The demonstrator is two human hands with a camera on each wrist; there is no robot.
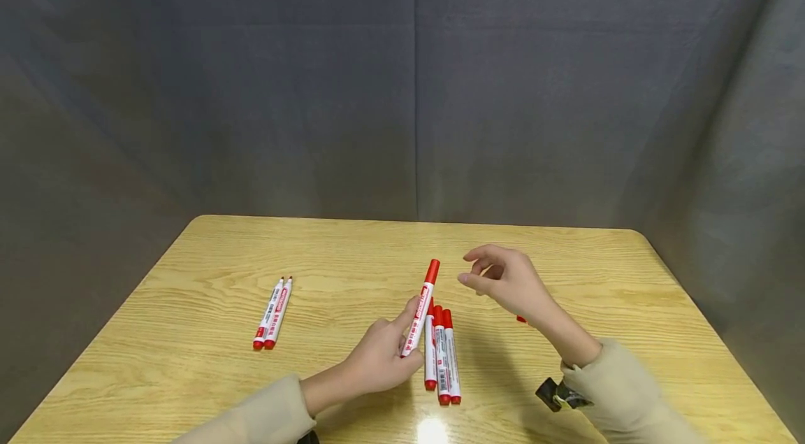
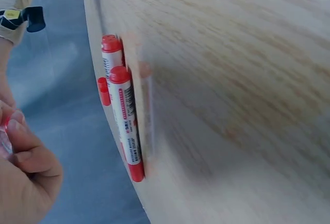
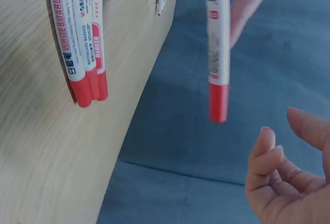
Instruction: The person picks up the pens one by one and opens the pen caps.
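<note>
In the head view, the left hand [image 1: 380, 353] grips a white cylindrical marker with a red cap [image 1: 418, 321] near its lower end, tilted with the cap pointing up and away. Red printing runs along its barrel, too small to read. The right hand [image 1: 509, 280] is just right of that cap without touching it, fingers loosely bent, thumb apart, holding nothing. Three white capped markers with red ends [image 1: 443, 360] lie side by side on the pale wood-grain counter [image 1: 189, 388], between the two forearms. Well to the left, two uncapped white markers with red ends [image 1: 279, 312] lie together, their tips pointing away; their lettering is illegible. A small red piece [image 1: 520, 319] shows beside the right forearm, partly hidden.

In the left wrist view, the fingers of the left hand close on the held marker, mostly out of frame. A lying marker shows a barcode and small print that cannot be read with certainty.

In the right wrist view, the lying markers read "WHITEBOARD MARKER" in pinkish letters, "MARKER" on a red band, and what looks like "M&G", alongside Chinese characters. The held marker shows a barcode; its cap points toward the right hand, near but apart.
</note>
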